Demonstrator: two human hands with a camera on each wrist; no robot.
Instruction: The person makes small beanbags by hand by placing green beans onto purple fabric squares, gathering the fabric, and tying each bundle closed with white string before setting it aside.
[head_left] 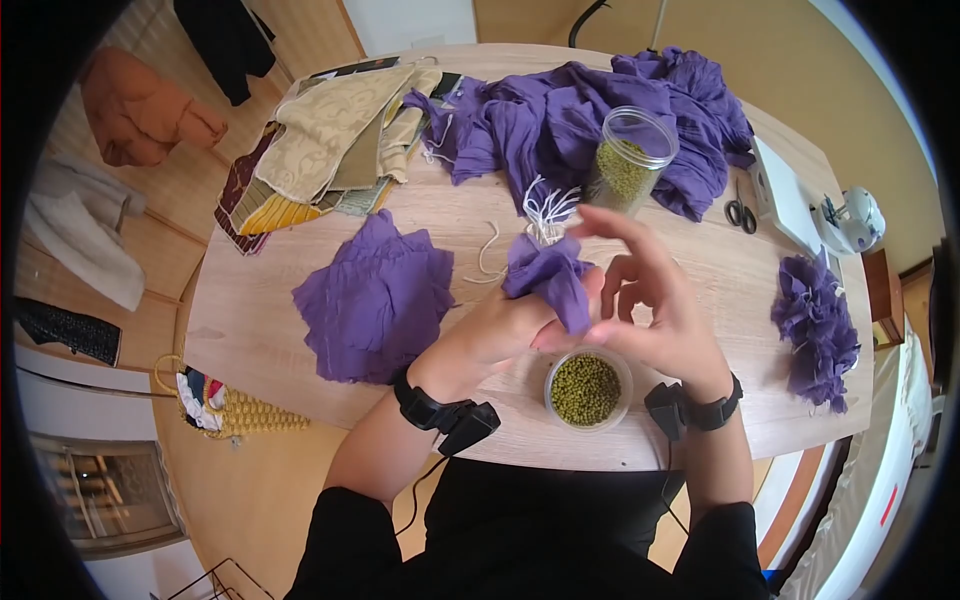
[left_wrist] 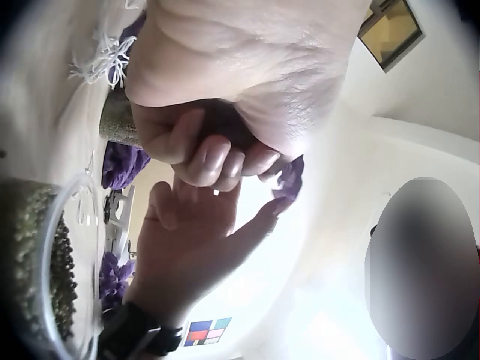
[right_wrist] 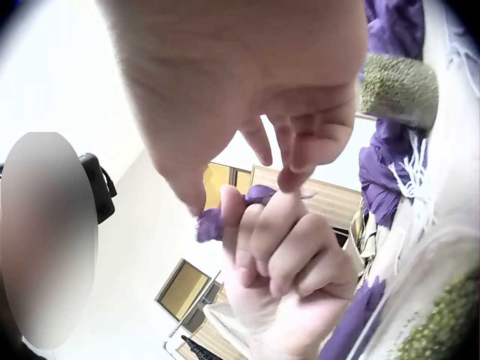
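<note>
My left hand (head_left: 490, 325) grips a small purple cloth piece (head_left: 548, 268), its fingers curled in the right wrist view. The cloth spreads over the top of that hand, and whatever lies inside the fist is hidden. Opposite, my right hand (head_left: 660, 300) has its fingers apart and loosely bent, with the thumb right at the edge of the cloth. Below both hands stands a clear round tub (head_left: 628, 388) of small green beans (head_left: 585, 388). Just beyond them lies a bundle of white strings (head_left: 550, 203). To the left is a flat stack of purple cloth pieces (head_left: 375, 300).
A clear jar (head_left: 667, 148) part full of green beans stands behind the right hand. Crumpled purple fabric (head_left: 540, 120) covers the table's back. Patterned fabric samples (head_left: 320, 140) lie back left. Scissors (head_left: 742, 215), a white sewing machine (head_left: 852, 220) and a ruffled purple bundle (head_left: 815, 335) are at right.
</note>
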